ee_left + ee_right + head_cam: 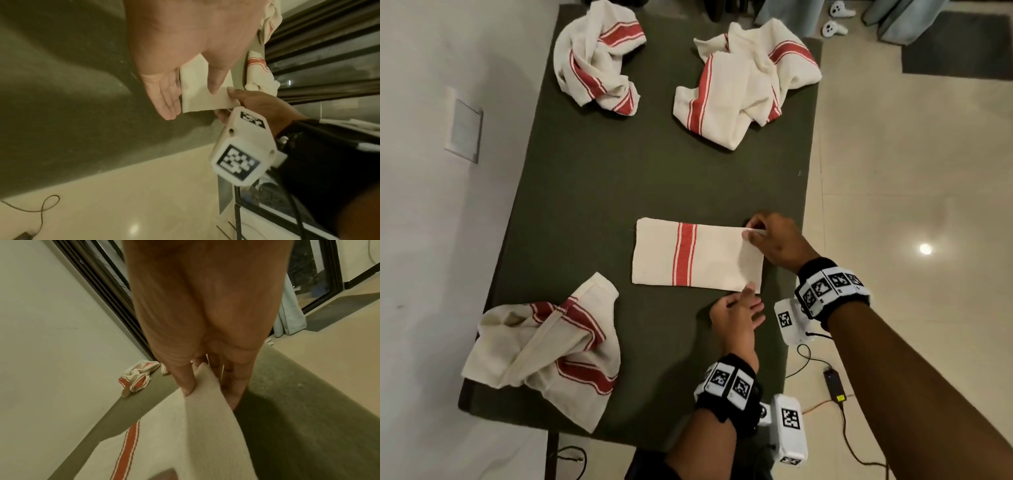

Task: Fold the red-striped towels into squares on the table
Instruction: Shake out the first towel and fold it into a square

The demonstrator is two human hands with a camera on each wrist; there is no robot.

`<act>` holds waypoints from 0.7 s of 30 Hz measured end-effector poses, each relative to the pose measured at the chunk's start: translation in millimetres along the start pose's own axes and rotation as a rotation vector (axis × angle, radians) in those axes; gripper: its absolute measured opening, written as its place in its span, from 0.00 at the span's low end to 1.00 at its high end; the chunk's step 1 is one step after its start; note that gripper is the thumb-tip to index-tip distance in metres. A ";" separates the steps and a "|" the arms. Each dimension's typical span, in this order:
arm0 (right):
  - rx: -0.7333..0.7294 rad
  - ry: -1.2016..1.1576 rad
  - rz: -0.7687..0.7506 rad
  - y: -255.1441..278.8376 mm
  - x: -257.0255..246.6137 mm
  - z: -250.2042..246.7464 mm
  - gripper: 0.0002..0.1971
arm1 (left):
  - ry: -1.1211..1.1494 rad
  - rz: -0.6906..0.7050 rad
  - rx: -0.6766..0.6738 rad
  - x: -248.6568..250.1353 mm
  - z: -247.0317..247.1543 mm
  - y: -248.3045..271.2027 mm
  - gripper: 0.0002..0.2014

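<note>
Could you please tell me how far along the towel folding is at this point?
Done: none is square yet. In hand: the middle towel lies as a flat rectangle; the right hand pinches its far right corner, the left hand is open at the near corner. Left: three crumpled towels.
</note>
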State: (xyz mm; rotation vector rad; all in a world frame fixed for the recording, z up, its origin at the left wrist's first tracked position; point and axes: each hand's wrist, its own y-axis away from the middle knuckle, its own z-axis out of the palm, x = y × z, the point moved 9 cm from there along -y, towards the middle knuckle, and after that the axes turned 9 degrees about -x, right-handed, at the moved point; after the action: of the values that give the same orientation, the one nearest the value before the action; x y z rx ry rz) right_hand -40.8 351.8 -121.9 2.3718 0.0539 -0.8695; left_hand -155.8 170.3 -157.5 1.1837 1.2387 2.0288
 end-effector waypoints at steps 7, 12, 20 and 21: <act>0.126 -0.311 -0.029 44.8 13.6 -19.4 0.06 | 0.176 -0.021 0.010 -3.2 15.0 3.9 0.17; 0.258 -0.709 -0.061 90.2 -3.7 -45.9 0.08 | 0.313 0.083 -0.068 35.2 33.0 31.3 0.18; 0.297 -0.913 -0.199 161.8 -74.7 -82.8 0.14 | -0.075 0.577 -0.138 176.6 40.3 101.5 0.12; 0.278 -0.954 -0.204 173.9 -77.6 -77.7 0.15 | -0.164 0.639 -0.151 184.4 38.0 112.6 0.12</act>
State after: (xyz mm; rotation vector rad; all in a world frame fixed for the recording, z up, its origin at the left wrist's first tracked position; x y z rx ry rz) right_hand -16.2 265.6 63.3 1.9562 -0.2240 -2.1232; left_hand -213.1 272.6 27.9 1.7877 0.6564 2.3378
